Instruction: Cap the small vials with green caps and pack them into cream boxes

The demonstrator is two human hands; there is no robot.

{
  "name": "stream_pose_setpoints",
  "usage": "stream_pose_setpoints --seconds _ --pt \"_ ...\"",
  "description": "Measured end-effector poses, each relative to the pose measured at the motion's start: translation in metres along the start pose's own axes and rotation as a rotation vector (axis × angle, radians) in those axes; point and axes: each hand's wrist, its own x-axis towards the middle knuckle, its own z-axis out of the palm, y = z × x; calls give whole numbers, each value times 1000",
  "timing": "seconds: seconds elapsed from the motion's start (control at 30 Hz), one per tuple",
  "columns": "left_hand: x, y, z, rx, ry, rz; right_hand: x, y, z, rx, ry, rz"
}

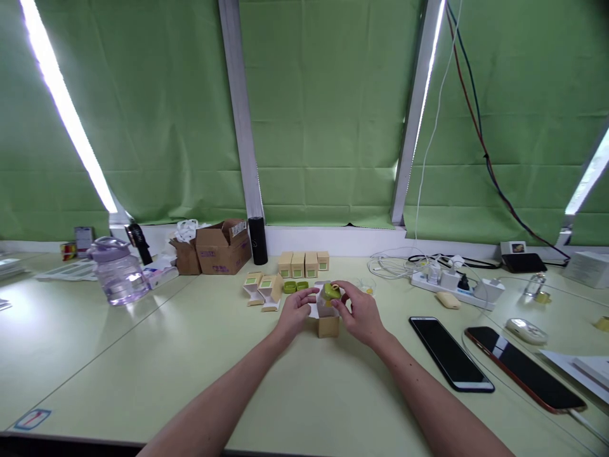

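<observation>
A small brown cardboard box [328, 327] stands upright in front of me, its white-lined top opened out. My right hand [362, 315] pinches a small green object with a pale loop [331, 291] just above the box opening; its exact kind is too small to make out. At the box's left side is my left hand [294, 313], its bent fingers and thumb at the white flap [314, 311]. Just behind my left fingers sit two small green square pieces [295, 287]. A clear plastic piece [366, 286] with some yellow lies beyond my right hand.
Several similar small boxes [298, 264] stand behind, with two opened ones [271, 290] at left. Farther left are a large carton [222, 247], a black cylinder [257, 241] and a water jug [118, 271]. Two phones [451, 353] and a power strip [450, 282] with cables lie right.
</observation>
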Motion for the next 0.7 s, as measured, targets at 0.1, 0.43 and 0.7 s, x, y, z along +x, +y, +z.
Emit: stream_pose_setpoints --seconds 0.1,0.43,0.7 --pt "1 -3 -1 -9 3 -2 -2 -3 -1 -42 -23 -48" --pt "-3 3 -1 38 17 16 -7 -8 0 -118 -120 -59" --pt "-2 2 0 62 52 21 -5 -4 9 -135 -70 -102"
